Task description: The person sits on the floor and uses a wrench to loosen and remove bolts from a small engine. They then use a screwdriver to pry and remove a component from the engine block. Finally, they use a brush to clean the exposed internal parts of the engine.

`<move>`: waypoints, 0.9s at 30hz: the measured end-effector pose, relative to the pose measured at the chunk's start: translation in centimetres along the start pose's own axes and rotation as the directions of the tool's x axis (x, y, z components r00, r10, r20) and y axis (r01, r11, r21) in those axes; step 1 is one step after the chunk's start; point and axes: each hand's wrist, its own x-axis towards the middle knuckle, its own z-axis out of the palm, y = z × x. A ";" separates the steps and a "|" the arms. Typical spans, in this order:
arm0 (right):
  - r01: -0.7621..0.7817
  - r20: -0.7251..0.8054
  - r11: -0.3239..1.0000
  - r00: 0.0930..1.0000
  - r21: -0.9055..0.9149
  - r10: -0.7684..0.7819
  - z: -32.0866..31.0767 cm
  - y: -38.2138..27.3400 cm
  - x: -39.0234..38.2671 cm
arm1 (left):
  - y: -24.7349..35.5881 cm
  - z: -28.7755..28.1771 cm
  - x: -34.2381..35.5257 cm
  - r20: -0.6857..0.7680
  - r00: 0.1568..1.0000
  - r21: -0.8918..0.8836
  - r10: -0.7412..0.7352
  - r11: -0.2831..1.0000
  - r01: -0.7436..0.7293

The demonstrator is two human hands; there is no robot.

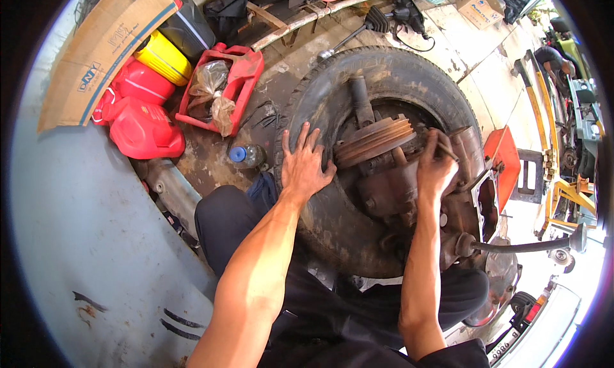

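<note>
A large worn tyre (377,59) lies flat in front of me. A rusty, greasy machine unit (391,187) rests on it, with a grooved pulley wheel (376,141) on its upper side. My left hand (306,163) lies on the tyre's left sidewall, fingers spread and holding nothing. Beside the pulley, my right hand (437,165) is closed over the unit, its fingers round a short, dark rod-like piece (446,152). Whether that piece is loose or part of the unit I cannot tell. A ribbed cylinder housing (467,152) stands just right of this hand.
Left of the tyre are a small blue-capped bottle (246,155), a cut-open red jerrycan (249,67), red containers (142,128), a yellow one (164,57) and cardboard (105,54). A lever with a rubber boot (377,20) lies beyond. A hose (521,246) sticks out right.
</note>
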 end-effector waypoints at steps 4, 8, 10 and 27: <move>0.334 0.169 0.941 0.926 0.055 -0.338 1.3 -3.2 -5.2 | -0.1 0.7 0.2 -0.036 0.999 -0.013 0.021 1.000 -0.022; 0.082 0.186 0.978 0.976 0.190 -0.117 -0.8 -3.4 -4.0 | -0.4 0.6 0.0 -0.008 1.000 -0.002 0.007 1.000 -0.007; 0.078 0.033 0.995 0.996 0.054 -0.080 -2.0 -1.3 -1.3 | -0.3 0.3 0.2 0.003 1.000 0.012 0.007 1.000 -0.007; 0.286 0.234 0.958 0.931 0.007 -0.280 -0.5 -1.8 -3.4 | 0.1 0.7 0.4 -0.003 1.000 0.014 0.022 1.000 -0.022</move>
